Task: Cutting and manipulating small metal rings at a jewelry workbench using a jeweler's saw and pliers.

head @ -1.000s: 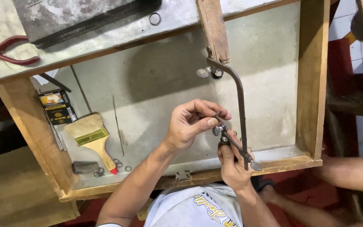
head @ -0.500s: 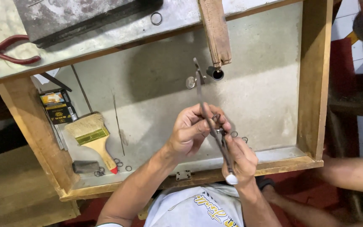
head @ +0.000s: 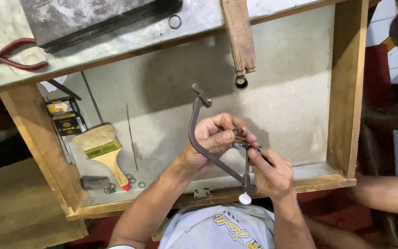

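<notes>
A small dark metal saw frame [head: 194, 124] is held over an open wooden drawer [head: 344, 92]. My left hand [head: 213, 140] wraps around the frame's bent back, with thumb and fingers pinched at its clamp screw. My right hand [head: 270, 170] grips the frame's handle end, whose pale round knob [head: 245, 198] points down toward my chest. The frame's free upper end [head: 202, 96] sticks up to the left. Whether a blade is fitted in the frame cannot be made out.
In the drawer lie a yellow-handled paintbrush [head: 104, 150], a small dark box [head: 66, 116], thin rods and loose rings. A wooden bench peg [head: 239, 34] hangs above with a ring [head: 241, 83] under it. Red-handled pliers [head: 10, 55] lie on the benchtop. Another person's arm [head: 383, 193] is at the right.
The saw frame has been turned in my hands: its arch was to the right, and now it swings to the left with the knob pointing down. Both hands stay on it.
</notes>
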